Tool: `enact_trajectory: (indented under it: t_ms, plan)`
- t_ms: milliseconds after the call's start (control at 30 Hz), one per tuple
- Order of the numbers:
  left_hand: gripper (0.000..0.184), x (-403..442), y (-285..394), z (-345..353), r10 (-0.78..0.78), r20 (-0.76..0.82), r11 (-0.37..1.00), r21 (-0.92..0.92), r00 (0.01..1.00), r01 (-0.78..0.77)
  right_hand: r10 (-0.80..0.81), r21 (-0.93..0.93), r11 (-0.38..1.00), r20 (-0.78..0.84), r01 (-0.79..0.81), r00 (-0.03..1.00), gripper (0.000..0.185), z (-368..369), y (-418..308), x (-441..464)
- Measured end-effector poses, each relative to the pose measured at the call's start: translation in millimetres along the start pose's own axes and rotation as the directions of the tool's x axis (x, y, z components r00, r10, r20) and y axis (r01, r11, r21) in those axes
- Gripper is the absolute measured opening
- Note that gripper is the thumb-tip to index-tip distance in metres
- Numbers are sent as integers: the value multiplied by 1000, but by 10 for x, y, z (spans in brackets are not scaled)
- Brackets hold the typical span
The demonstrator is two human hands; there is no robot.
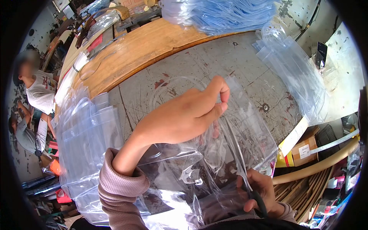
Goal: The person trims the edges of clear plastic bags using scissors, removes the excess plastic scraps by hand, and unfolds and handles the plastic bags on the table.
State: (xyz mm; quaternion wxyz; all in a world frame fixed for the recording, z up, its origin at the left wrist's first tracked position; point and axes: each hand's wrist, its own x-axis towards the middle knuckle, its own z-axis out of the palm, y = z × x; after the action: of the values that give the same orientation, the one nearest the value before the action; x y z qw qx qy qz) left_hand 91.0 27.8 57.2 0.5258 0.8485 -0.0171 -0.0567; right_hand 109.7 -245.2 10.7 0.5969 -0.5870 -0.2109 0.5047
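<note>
My right hand, low on the right, grips scissors by their dark handles. Their long blades point up and away, over clear plastic. My left hand reaches across the middle, its index finger and thumb bent together at a clear plastic bag. Other fingertips of that hand show faintly through the plastic below. The clear sheeting is crumpled and shiny between my hands and spreads towards my body. Whether the blades are cutting into it, I cannot tell.
A stack of clear bags lies left, another pile right. Bluish plastic bags are heaped at the back by a curved wooden board. The grey tabletop is scratched. Two people sit far left. A cardboard box stands right.
</note>
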Motion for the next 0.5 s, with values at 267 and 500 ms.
enact_trajectory:
  t_ms: [267, 500]
  plan:
    - [10, -6, 28, 14, -10, -20, 994, 104, 1000, 12, -7, 78, 997, -9, 8, 1000, 72, 35, -22, 44]
    - [12, -10, 52, 23, -21, -16, 997, -73, 1000, 20, 10, 61, 998, 3, -10, 1000, 72, 25, -19, 28]
